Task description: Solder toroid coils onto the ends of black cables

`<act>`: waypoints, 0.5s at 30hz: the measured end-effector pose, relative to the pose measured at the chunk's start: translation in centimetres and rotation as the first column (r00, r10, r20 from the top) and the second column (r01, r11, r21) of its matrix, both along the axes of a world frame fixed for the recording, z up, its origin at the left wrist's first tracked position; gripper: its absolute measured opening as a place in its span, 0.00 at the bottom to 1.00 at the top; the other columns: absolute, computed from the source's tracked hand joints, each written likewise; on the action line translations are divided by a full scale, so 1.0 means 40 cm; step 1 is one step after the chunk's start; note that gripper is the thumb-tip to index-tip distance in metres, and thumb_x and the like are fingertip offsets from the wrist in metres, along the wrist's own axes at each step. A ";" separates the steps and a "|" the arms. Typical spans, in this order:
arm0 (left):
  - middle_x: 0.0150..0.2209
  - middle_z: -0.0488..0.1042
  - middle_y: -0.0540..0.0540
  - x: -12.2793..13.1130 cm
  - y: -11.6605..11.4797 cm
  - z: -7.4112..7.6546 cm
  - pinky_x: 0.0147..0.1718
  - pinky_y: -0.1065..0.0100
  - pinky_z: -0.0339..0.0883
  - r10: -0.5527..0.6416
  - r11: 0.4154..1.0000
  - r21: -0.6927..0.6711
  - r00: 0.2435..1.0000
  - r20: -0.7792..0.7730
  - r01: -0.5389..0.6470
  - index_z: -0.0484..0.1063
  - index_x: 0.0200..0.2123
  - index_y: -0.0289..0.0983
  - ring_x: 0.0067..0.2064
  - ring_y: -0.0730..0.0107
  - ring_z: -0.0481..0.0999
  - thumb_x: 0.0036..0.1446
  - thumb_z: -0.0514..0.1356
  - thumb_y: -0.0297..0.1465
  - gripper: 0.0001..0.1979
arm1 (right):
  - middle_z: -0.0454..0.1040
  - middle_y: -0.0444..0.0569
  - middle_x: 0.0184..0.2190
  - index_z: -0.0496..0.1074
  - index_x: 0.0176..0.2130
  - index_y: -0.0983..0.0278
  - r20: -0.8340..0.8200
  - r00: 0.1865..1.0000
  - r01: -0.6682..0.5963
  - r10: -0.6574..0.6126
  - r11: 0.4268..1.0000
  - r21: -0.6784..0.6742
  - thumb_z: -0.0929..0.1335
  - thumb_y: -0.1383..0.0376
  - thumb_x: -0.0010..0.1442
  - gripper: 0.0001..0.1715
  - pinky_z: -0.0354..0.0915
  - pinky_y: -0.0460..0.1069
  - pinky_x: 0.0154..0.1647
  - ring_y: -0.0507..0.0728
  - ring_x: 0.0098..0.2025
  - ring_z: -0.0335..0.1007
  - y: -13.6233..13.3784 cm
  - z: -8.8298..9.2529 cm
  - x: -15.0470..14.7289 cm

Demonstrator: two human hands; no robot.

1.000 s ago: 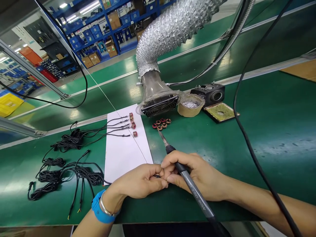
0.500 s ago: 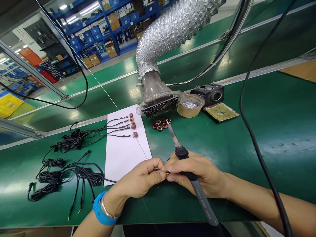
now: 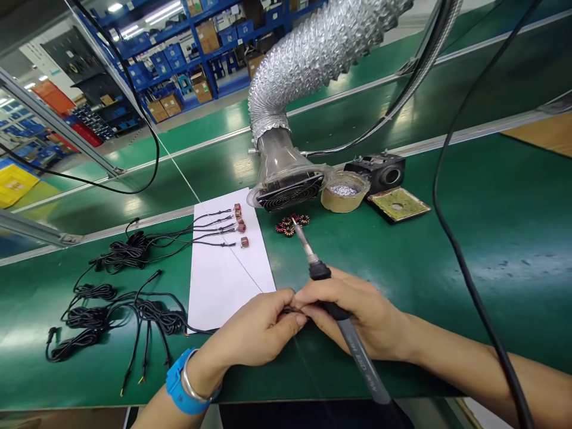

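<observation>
My left hand (image 3: 257, 328) is closed, thumb and forefinger pinching a black cable (image 3: 199, 330) that runs in from the left. In my right hand (image 3: 366, 316) is a soldering iron (image 3: 360, 354), its tip pointing up and away, over several small copper-wound ring coils (image 3: 286, 227) on the bench. The right fingertips also meet the left ones at the cable's end, which they mostly hide. Left of the coils lies a white sheet of paper (image 3: 223, 280). On it several black leads reach to wound coils (image 3: 244, 242) in a column.
Bundled black cables (image 3: 89, 322) cover the bench's left side. A fume extractor hood (image 3: 290, 185) hangs behind the ring coils. Beside it stand a round solder pot (image 3: 342, 202), a black iron holder (image 3: 379, 170) and a sponge tray (image 3: 400, 205). A black cord (image 3: 465, 262) hangs at right.
The soldering iron and my right hand have shifted slightly left, the tip now further over the ring coils. Fingers of both hands have closed together, covering the yellow wire glimpsed before.
</observation>
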State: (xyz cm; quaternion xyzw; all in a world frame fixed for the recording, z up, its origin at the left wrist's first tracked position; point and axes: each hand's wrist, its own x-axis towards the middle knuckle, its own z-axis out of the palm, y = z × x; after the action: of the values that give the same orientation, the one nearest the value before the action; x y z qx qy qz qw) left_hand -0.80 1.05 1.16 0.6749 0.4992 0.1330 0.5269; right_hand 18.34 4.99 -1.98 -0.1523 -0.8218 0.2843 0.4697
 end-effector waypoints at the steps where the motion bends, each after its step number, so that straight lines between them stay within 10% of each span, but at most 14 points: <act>1: 0.34 0.73 0.48 -0.005 0.003 -0.001 0.37 0.68 0.64 0.001 1.000 -0.013 1.000 0.012 -0.001 0.71 0.42 0.38 0.36 0.66 0.69 0.63 0.54 0.38 0.12 | 0.73 0.44 0.32 0.65 0.49 0.63 0.008 1.000 -0.019 0.019 1.000 -0.012 0.65 0.78 0.59 0.19 0.65 0.45 0.34 0.50 0.31 0.66 0.005 0.001 0.007; 15: 0.26 0.60 0.54 0.007 0.002 0.010 0.27 0.71 0.52 0.091 0.994 -0.057 0.996 0.011 -0.090 0.63 0.32 0.38 0.28 0.75 0.57 0.65 0.50 0.34 0.09 | 0.72 0.45 0.30 0.63 0.49 0.64 0.054 0.989 -0.147 0.141 0.981 0.124 0.64 0.74 0.61 0.16 0.65 0.50 0.37 0.52 0.31 0.62 0.022 -0.021 0.030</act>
State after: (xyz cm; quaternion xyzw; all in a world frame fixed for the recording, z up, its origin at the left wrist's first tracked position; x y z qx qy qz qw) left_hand -0.54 1.12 1.57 0.6354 0.5294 0.1472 0.5425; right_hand 19.55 5.85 -2.81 -0.0685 -0.8575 0.2609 0.4382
